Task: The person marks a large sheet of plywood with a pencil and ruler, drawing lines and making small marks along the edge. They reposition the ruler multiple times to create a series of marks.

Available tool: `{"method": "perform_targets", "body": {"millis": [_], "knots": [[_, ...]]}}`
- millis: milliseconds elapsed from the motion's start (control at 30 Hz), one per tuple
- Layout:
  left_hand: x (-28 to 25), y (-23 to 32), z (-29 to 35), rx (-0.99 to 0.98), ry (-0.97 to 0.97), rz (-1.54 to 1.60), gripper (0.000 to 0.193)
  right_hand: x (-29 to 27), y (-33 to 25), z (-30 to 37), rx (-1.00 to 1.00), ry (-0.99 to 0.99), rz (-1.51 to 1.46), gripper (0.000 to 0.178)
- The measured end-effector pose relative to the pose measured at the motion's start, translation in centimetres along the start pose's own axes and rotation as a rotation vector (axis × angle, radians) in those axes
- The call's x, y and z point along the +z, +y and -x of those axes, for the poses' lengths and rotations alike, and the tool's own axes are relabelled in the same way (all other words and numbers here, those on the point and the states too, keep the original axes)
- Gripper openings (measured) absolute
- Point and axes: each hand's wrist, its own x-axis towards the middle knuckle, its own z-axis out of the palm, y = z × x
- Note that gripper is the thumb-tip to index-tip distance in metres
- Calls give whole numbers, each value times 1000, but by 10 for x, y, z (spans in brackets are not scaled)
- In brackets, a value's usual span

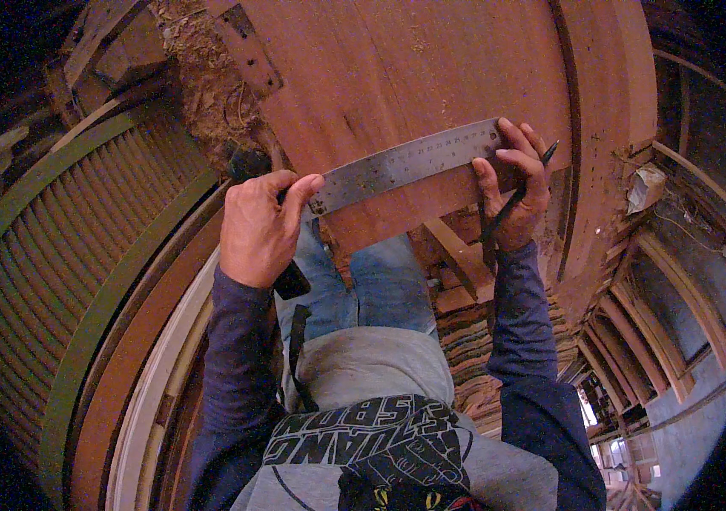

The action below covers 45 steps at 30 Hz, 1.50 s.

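A steel ruler [405, 166] spans the space between my two hands, slanting up to the right over a reddish-brown wooden board [363, 77]. My left hand [262, 226] grips its left end, thumb on top. Dark parts [293, 281] show below that hand; I cannot make out what they belong to. My right hand [516, 187] pinches the ruler's other end between thumb and fingers. Through the same hand runs a slim dark pencil-like stick [512, 211], pointing up to the right. The ruler lies close to the board's near edge; whether it touches the wood I cannot tell.
Wood shavings [201, 77] and a metal plate with holes [252, 55] lie at the board's far left. A green-framed louvered panel [82, 230] leans at left beside long boards. Wooden frames [627, 332] stand at right, near a pale crumpled object [645, 189].
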Motion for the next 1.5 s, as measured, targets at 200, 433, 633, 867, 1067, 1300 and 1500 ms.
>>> {"method": "perform_targets", "body": {"millis": [200,433,633,867,1067,1300,1500], "knots": [[-2,2,1,-6,-2,-42,38,1,-3,-1,-7,23,-9,33],[-2,1,1,10,0,-22,37,0,-2,0,3,10,-9,33],[-2,1,3,5,2,-26,38,2,-2,2,25,29,-40,32],[0,-1,3,8,8,-44,40,1,-2,2,0,15,6,32],[-4,-3,5,12,10,-73,41,2,-5,3,-12,7,15,32],[-5,-3,6,-1,3,-34,41,3,-7,5,-7,8,5,33],[-6,-3,7,-8,-2,-73,40,1,-9,5,-10,-9,8,32]]}}
